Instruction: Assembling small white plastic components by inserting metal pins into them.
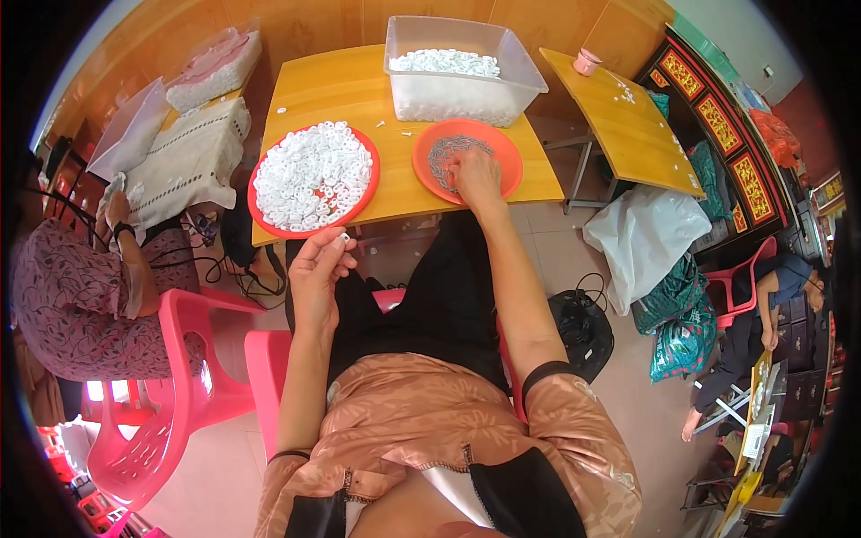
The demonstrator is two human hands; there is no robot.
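Note:
My left hand [318, 273] pinches a small white plastic clip [344, 237] between thumb and fingertips, just off the table's near edge. Beside it lies a red round tray [254, 199] heaped with small white plastic clips [314, 175]. To the right stands a red-orange bowl [511, 166] holding many thin grey metal nails [441, 154]. My right hand [477, 177] reaches into this bowl, its fingers drawn together on the nails. Whatever is between these fingertips is hidden.
Behind the bowl, a clear plastic bin [457, 100] of white pieces stands on the yellow table [336, 85]. A second yellow table [628, 125] carries a pink cup [587, 62]. At left, a person [94, 296] sits near a pink chair [179, 377]. Bags [646, 233] lie on the floor at right.

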